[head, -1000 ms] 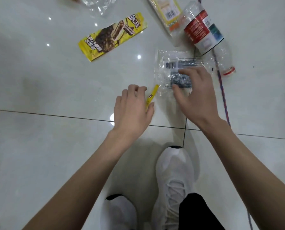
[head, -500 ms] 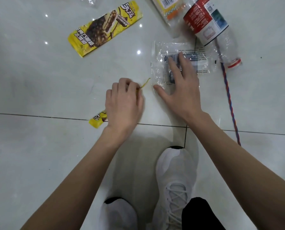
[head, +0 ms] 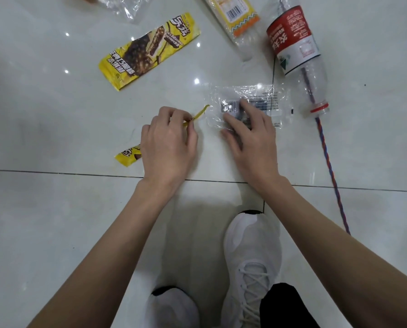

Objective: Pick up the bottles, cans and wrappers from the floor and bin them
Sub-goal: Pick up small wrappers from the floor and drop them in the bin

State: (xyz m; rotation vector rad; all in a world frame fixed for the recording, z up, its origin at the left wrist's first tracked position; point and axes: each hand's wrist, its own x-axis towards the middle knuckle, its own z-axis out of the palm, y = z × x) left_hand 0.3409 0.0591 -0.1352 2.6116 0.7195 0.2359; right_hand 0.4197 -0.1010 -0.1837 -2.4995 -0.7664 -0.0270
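My left hand (head: 168, 147) is closed on a small yellow wrapper strip (head: 129, 156); one end pokes out by my fingertips, the other below my palm. My right hand (head: 251, 136) presses its fingers onto a clear plastic wrapper (head: 264, 95) with a barcode, flat on the white tiles. A yellow chocolate-bar wrapper (head: 148, 50) lies further out to the left. An empty clear bottle (head: 295, 43) with a red-and-white label and red neck ring lies at the upper right.
A yellow-and-orange packet (head: 235, 15) and a crumpled clear bag (head: 124, 5) lie at the top edge. A red-and-blue cord (head: 328, 162) runs along the floor on the right, under the bottle. My white shoes (head: 252, 263) stand just below my hands.
My left hand took hold of the yellow strip and turned it so one end trails below the palm. My right hand's fingers curled in on the clear wrapper.
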